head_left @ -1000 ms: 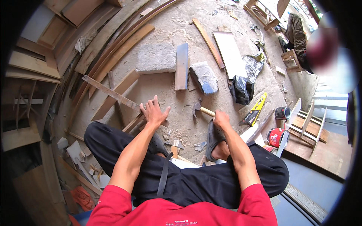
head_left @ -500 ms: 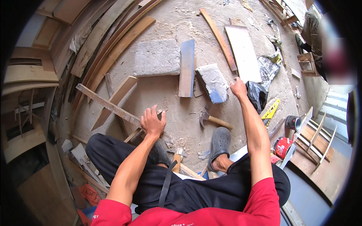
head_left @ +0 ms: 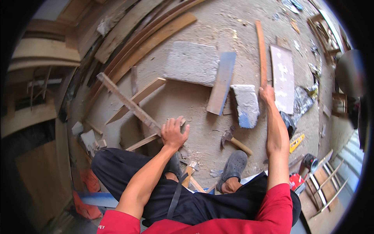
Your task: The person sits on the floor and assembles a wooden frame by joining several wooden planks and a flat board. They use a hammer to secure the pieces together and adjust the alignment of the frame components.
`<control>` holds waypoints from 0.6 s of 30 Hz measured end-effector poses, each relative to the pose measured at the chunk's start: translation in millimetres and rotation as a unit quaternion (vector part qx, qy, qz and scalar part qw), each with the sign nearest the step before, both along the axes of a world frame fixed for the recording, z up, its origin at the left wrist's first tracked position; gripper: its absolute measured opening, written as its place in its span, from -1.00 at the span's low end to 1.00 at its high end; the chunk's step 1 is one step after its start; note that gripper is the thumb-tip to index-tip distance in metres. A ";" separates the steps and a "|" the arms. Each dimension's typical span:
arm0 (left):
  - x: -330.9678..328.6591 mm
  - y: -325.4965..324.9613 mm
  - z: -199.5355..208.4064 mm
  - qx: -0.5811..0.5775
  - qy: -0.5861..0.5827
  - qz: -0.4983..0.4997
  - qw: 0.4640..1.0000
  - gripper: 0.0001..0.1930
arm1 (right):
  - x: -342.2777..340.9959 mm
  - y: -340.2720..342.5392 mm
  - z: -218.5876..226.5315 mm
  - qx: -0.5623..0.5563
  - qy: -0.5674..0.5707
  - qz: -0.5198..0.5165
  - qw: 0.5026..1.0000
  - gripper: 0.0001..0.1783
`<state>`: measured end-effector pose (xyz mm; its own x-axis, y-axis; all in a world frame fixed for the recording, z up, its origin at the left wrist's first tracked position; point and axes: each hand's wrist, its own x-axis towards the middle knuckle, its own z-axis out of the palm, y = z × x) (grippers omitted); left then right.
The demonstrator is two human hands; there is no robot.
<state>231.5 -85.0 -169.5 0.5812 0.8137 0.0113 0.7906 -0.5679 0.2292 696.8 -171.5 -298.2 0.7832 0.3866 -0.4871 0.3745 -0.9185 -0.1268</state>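
Note:
My left hand (head_left: pixel 174 132) is curled over the near end of a frame of rough wooden slats (head_left: pixel 130 106), left of centre; the part under my palm is hidden. With my right arm stretched forward, my right hand (head_left: pixel 267 94) is closed at the near end of a long narrow wooden strip (head_left: pixel 260 52). The strip lies on the dusty floor, left of a whitish board (head_left: pixel 282 78). Between my hands lies a claw hammer (head_left: pixel 237 143) with a wooden handle. Beyond it are a rough grey block (head_left: pixel 245 105) and a blue-edged board (head_left: pixel 222 84).
A bigger grey slab (head_left: pixel 191 62) lies farther out. Long planks (head_left: pixel 144 43) line the left side. A yellow handsaw (head_left: pixel 297 143), black plastic (head_left: pixel 288 124) and cans (head_left: pixel 310 162) are at the right. An axe-like tool head (head_left: pixel 192 166) sits near my feet. Another person (head_left: pixel 350 78) is far right.
My view has turned, so the floor items appear farther right. My right hand has reached the strip's near end, and the strip has swung slightly toward the whitish board. My left hand stays on the frame.

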 end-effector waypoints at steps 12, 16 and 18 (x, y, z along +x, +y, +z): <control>-17.5 -6.4 -6.3 -0.036 -0.139 -0.021 0.989 -0.52 | -50.7 7.2 131.2 0.132 -0.029 0.026 0.991 -0.54; -41.7 -17.0 -5.3 0.010 -0.170 -0.095 0.981 -0.36 | -73.4 2.1 201.0 0.064 -0.035 0.145 0.987 -0.48; -68.3 -25.1 -4.0 -0.001 -0.122 -0.096 0.988 -0.29 | -106.9 6.8 248.5 0.017 -0.026 0.205 0.978 -0.47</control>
<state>163.2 -110.1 -173.5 0.7044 0.6894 0.1692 0.5898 -0.7010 0.4009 590.0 -164.7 -49.8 0.5826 0.6877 -0.4332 0.7166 -0.6861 -0.1254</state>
